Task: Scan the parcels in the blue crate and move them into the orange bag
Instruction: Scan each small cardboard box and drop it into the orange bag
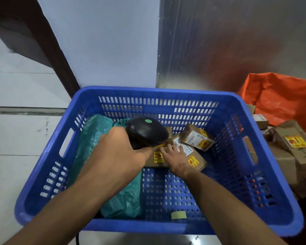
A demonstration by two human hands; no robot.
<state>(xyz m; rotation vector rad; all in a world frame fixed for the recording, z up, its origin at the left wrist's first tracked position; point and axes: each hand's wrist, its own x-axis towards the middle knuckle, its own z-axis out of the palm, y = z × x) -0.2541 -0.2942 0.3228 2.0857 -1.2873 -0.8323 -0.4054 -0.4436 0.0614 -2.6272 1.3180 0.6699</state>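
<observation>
The blue crate (235,110) fills the middle of the view. Inside it lie a green plastic parcel (94,137) on the left and brown cardboard parcels with yellow-red stickers. My left hand (117,152) grips a black barcode scanner (147,131), held over the boxes. Fingers straight, my right hand (177,160) rests on a flat cardboard parcel (194,160). A smaller box (196,137) leans behind it. The orange bag (279,98) stands at the right, outside the crate.
Several cardboard boxes (293,144) with the same stickers lie by the orange bag at the right. A piece of tape (178,215) sits on the crate floor near the front. A metal wall (237,41) rises behind; tiled floor (16,138) at left.
</observation>
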